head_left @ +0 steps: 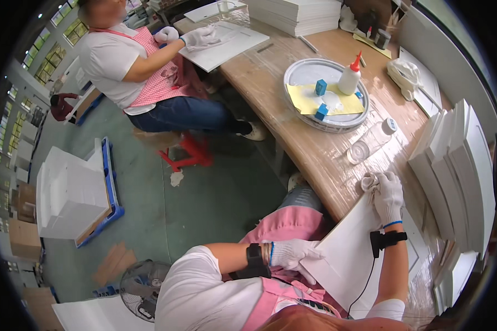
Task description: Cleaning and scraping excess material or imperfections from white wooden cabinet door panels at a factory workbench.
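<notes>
A flat white panel (342, 256) lies tilted across my lap and the table's near edge. My left hand (296, 255), in a white knit glove, grips its left edge, with the thumb side on the top face. At the panel's far corner, my gloved right hand (389, 199) presses a bunched whitish cloth (368, 181) against the edge. Just beyond that hand, a clear bottle (367, 144) with a white cap lies on its side.
The film-covered table (270, 83) bears a round grey lid (292, 113) with a yellow sheet, blue blocks and a red-tipped squeeze bottle (350, 80). Stacked white panels (453, 171) stand at right. Across the corner a gloved co-worker (116, 66) handles another panel. A fan (141, 287) stands behind left.
</notes>
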